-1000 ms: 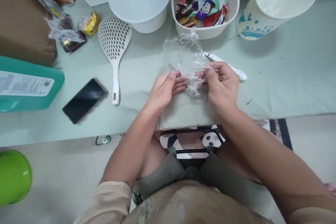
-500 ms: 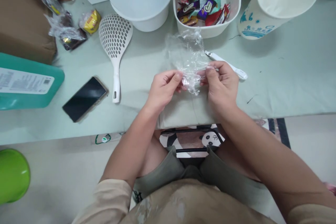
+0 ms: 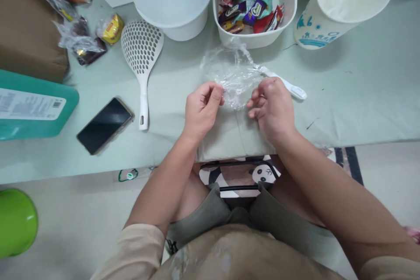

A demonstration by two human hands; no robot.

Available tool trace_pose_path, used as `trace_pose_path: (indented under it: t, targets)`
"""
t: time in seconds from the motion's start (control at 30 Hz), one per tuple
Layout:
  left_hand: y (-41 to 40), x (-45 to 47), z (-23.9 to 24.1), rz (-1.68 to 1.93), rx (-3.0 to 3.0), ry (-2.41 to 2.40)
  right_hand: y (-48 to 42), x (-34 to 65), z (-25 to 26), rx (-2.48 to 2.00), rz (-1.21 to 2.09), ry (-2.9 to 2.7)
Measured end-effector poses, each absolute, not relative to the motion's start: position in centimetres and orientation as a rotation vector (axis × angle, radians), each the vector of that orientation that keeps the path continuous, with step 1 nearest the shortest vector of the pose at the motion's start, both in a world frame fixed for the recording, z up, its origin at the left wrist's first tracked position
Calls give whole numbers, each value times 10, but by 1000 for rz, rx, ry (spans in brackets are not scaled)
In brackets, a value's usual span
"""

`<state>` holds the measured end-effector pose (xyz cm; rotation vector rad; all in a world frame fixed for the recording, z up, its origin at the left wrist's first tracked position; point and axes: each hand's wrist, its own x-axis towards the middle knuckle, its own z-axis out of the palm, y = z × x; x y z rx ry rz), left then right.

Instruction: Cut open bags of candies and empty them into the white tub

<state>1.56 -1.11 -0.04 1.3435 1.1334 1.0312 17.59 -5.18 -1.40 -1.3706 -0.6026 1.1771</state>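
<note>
A crumpled, clear plastic bag (image 3: 234, 81) is stretched between my two hands above the table, in the middle of the head view. My left hand (image 3: 202, 107) pinches its left edge between thumb and fingers. Curled at the bag's right side are the fingers of my right hand (image 3: 274, 107); they seem to grip the edge, though the contact is partly hidden. Just beyond the right hand lies a white utility knife (image 3: 288, 84), its tip end behind the plastic. A white square tub (image 3: 254, 41) with several wrapped snacks stands beyond the bag.
A white slotted skimmer (image 3: 143, 78) and a black phone (image 3: 105, 125) lie to the left, near a teal container (image 3: 36, 107). Behind are a lidded white tub (image 3: 185, 30), wrapped snacks (image 3: 110, 29) and a brown box (image 3: 29, 30). Paper cups (image 3: 323, 28) stand at the right.
The bag is spread wider and flatter. My right hand has turned, its thumb no longer showing on top and its fingers curled inward. My left hand has barely moved.
</note>
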Motion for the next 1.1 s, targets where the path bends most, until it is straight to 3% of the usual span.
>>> trace_pose_path:
  t: [0.27,0.63,0.8,1.1]
  targets:
    - [-18,21,5,949,1503,1093,-57,175,-7,-1456,1074,-954]
    - [-10,20,-5,984,1077,1009,-52,177,-4,-1266,1297,-584]
    - [-11,22,-2,1131,1166,1169,-53,176,-3,-1231,1300,-633]
    - [-14,21,1,831,1161,957,-55,174,-9,-1155,1335,-765]
